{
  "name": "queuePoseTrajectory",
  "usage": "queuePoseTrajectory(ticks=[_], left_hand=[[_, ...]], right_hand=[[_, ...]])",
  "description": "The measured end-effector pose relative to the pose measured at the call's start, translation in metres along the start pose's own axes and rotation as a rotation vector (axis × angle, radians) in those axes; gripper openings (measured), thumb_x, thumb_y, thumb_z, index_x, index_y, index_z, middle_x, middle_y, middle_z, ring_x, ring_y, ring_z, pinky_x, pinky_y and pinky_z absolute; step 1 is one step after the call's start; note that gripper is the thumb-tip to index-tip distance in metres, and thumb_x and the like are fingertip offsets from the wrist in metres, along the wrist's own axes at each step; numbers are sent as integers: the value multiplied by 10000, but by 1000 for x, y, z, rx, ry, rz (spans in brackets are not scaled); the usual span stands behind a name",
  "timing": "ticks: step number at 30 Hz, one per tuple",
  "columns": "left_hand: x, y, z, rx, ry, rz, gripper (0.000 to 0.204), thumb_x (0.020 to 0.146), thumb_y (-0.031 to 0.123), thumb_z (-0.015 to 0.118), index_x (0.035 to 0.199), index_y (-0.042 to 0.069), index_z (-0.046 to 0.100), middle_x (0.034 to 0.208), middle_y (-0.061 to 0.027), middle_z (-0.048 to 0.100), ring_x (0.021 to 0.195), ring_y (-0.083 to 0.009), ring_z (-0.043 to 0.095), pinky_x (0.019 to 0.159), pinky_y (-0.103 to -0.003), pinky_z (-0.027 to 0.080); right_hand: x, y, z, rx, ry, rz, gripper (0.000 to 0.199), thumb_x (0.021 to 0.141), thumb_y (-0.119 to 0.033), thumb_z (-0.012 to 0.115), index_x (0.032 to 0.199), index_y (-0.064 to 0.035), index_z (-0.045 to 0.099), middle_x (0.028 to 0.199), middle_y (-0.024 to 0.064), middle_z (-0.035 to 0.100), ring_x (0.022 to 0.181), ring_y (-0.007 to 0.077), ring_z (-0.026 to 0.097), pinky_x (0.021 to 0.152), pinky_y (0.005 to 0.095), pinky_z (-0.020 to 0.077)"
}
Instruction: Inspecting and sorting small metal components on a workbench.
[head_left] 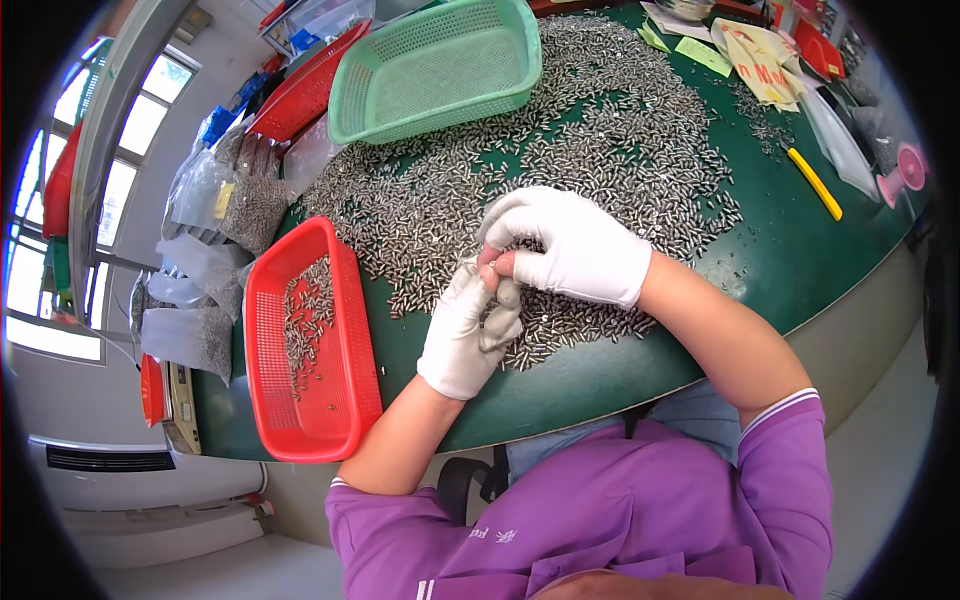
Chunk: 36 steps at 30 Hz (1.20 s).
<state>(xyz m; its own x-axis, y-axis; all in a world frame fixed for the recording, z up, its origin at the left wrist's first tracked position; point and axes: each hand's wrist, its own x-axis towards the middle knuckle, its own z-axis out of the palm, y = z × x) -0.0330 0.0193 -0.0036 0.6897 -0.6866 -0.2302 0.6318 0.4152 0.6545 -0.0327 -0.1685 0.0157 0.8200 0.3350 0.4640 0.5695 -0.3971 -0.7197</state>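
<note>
The left hand (462,338) and the right hand (575,245), both in white gloves with some fingertips bare, meet over the near part of a broad spread of small metal pieces (620,145) on the green table (790,265); their thumbs and fingertips are drawn together at one spot, as if in a pinch, but what lies there is too small to make out, so I cannot tell whether either grip is closed on a piece; the metal pieces reach far back under the hands' line of work, up to the green basket (430,82) at the far left, and more lie in the red basket (335,395) to the left, mostly toward its far and left side; a piece this small could slip from the bare fingertips, since they have little to hold, and would be lost among lookalikes; the left forearm runs close by the red basket's near corner, touching or not I cannot tell, and a careless elbow might push that basket, which sits right by the table's near edge, and spill it; a sleeve or wrist sweeping nearer could roll loose pieces off; the full plastic bags (262,212) crowded at the left might slump if nudged.
</note>
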Motion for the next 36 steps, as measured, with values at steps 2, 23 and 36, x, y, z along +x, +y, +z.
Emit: queuePoseTrajectory(ticks=[2, 23, 36], left_hand=[[0, 0, 1, 13, 38, 17, 192, 930, 256, 573, 1103, 176, 546, 763, 18, 553, 469, -43, 312, 433, -182, 245], [-3, -1, 1, 4, 51, 39, 199, 935, 318, 546, 962, 124, 575, 772, -1, 529, 484, -71, 323, 471, -208, 254], [-2, 0, 4, 27, 49, -9, 204, 913, 294, 593, 1052, 157, 532, 781, 10, 572, 481, -58, 351, 466, -199, 273]], right_hand=[[0, -1, -1, 36, -18, 50, 150, 779, -161, 649, 885, -55, 650, 964, 100, 627, 942, 257, 605, 854, 345, 478], [2, 3, -4, 99, 27, 255, 179, 862, -204, 620, 887, -27, 619, 939, 83, 631, 899, 183, 592, 829, 304, 469], [1, 3, -4, 32, -44, 22, 166, 798, -196, 657, 889, -58, 668, 953, 95, 625, 930, 243, 604, 846, 341, 479]])
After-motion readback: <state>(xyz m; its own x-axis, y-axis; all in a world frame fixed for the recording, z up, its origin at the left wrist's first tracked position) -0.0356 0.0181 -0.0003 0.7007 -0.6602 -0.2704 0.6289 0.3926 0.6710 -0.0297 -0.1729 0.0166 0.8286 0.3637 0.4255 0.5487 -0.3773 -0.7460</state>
